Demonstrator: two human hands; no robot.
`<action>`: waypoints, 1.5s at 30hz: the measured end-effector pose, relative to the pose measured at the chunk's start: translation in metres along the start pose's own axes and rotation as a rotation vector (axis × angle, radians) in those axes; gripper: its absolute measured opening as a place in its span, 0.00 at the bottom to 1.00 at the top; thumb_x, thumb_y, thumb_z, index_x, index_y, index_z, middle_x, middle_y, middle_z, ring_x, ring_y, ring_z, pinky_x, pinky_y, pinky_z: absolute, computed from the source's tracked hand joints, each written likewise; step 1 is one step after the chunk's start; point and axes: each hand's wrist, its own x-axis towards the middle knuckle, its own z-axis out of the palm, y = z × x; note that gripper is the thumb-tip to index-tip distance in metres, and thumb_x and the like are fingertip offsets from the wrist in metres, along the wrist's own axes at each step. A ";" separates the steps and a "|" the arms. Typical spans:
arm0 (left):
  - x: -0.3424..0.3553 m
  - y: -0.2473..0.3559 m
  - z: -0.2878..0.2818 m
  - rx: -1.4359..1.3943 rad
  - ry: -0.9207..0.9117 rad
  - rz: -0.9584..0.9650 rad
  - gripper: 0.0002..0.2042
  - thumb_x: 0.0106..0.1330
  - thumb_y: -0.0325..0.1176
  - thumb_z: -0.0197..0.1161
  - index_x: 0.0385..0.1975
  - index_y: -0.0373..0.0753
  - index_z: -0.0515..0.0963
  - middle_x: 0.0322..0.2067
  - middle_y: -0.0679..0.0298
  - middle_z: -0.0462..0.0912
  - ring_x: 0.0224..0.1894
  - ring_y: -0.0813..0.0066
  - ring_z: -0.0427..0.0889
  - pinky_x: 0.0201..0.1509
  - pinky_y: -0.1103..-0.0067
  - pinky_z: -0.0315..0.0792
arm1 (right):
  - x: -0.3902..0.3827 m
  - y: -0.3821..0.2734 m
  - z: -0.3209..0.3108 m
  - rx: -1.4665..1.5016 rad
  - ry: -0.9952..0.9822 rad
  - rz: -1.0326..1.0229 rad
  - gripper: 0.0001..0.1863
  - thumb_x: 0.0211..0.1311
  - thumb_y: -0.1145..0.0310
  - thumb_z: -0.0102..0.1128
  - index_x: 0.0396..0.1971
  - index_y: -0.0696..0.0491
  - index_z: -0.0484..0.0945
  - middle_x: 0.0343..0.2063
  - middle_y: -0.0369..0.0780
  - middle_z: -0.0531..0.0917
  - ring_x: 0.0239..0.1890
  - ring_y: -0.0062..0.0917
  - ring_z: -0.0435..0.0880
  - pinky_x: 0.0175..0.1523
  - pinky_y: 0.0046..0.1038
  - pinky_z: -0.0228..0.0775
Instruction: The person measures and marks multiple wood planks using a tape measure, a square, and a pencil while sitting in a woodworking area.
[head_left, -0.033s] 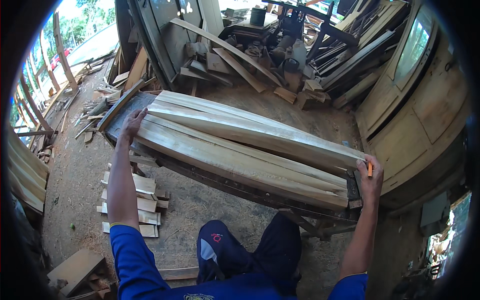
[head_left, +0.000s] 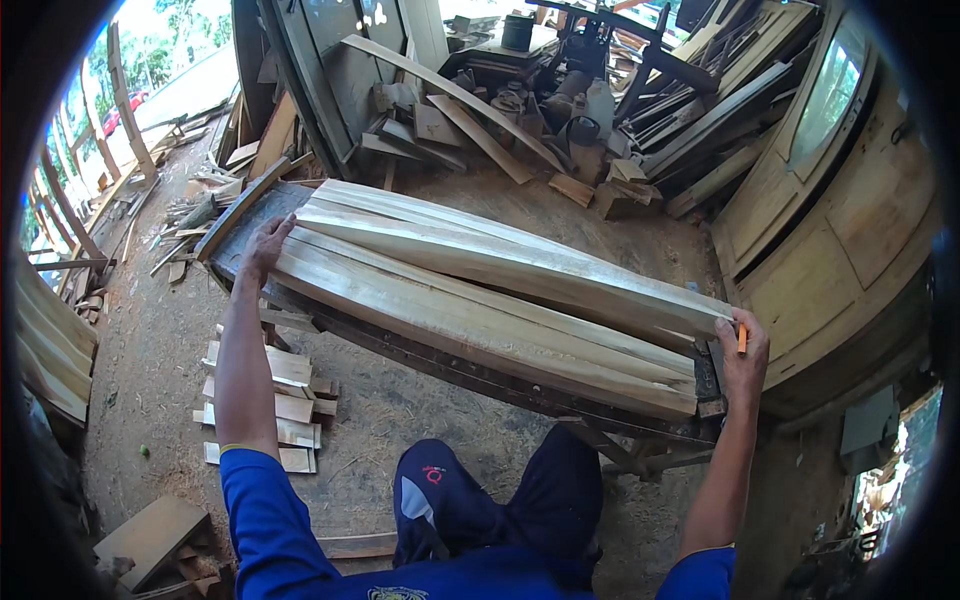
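Several long pale boards (head_left: 480, 320) lie side by side on a dark wooden bench (head_left: 231, 220) that runs crosswise before me. My left hand (head_left: 268, 245) grips the left end of the boards, fingers curled over it. At the opposite end my right hand (head_left: 742, 355) is closed on the tip of the far, raised board (head_left: 520, 275), with a small orange stick (head_left: 742, 338), perhaps a pencil, held among its fingers. The undersides of the boards and some of my fingertips are hidden.
Short planks (head_left: 280, 410) lie on the floor at lower left, near offcuts (head_left: 150, 530). Behind the bench are leaning panels (head_left: 340, 90), scrap wood and containers (head_left: 590, 110). A wooden door with glass (head_left: 840, 230) stands at right. More lumber (head_left: 55, 340) sits at far left.
My right hand and the orange stick have shifted very slightly rightward; everything else looks the same.
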 end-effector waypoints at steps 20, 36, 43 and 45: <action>0.000 -0.003 -0.005 0.203 0.032 0.022 0.21 0.74 0.50 0.58 0.51 0.38 0.83 0.46 0.53 0.87 0.50 0.64 0.83 0.57 0.71 0.73 | -0.035 0.050 0.036 -0.157 -0.132 0.079 0.19 0.64 0.60 0.67 0.44 0.61 0.82 0.36 0.47 0.86 0.39 0.34 0.84 0.48 0.33 0.74; -0.579 -0.325 0.125 0.205 0.909 -1.598 0.57 0.51 0.62 0.74 0.68 0.22 0.52 0.65 0.37 0.62 0.68 0.43 0.63 0.70 0.58 0.65 | -0.162 0.010 -0.017 -0.048 0.180 -0.224 0.17 0.78 0.69 0.50 0.53 0.68 0.77 0.41 0.49 0.86 0.44 0.31 0.87 0.49 0.26 0.83; -0.586 -0.347 0.163 0.127 0.709 -1.725 0.60 0.46 0.58 0.78 0.70 0.22 0.52 0.69 0.38 0.61 0.72 0.46 0.63 0.71 0.61 0.66 | -0.160 -0.003 -0.001 -0.019 -0.024 -0.537 0.14 0.77 0.75 0.50 0.54 0.66 0.77 0.43 0.48 0.86 0.43 0.28 0.86 0.49 0.24 0.83; -0.596 -0.351 0.151 -0.018 0.695 -1.600 0.50 0.46 0.51 0.78 0.64 0.21 0.64 0.63 0.39 0.73 0.63 0.48 0.76 0.65 0.63 0.72 | -0.165 -0.003 -0.001 -0.055 -0.035 -0.599 0.14 0.77 0.75 0.50 0.53 0.66 0.78 0.44 0.48 0.86 0.42 0.27 0.86 0.47 0.24 0.82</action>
